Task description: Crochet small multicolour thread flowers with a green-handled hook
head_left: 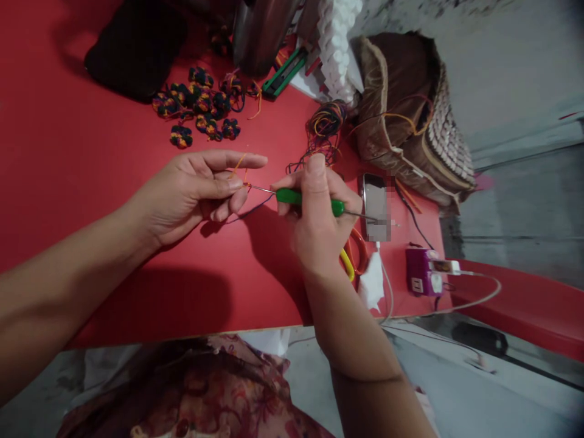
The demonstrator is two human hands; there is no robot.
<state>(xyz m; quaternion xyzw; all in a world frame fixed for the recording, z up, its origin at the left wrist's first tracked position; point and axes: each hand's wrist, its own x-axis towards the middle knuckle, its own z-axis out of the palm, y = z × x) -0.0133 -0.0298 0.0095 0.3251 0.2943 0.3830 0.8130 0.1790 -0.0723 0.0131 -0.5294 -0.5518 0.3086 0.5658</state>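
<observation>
At far left on the red table (55, 170) lies a black item (137, 48), with small crocheted flowers (201, 97) clustered just beside it. Nearer the person, the left hand (205, 188) pinches a scrap of yarn work (247, 184) (tiny, its stitches too small to read) between thumb and fingers, the index finger stretched out above. The scrap pokes out just past the thumb tip, with an orange thread (239, 163) crossing the index finger. Next comes the hook (287, 196), its metal end meeting the scrap; the right hand (317, 207) grips its green handle, thumb laid over it. Beyond that hand lies tangled yarn (326, 118), then yellow and orange handles (347, 264), a phone (375, 201) and a brown bag (383, 79).
</observation>
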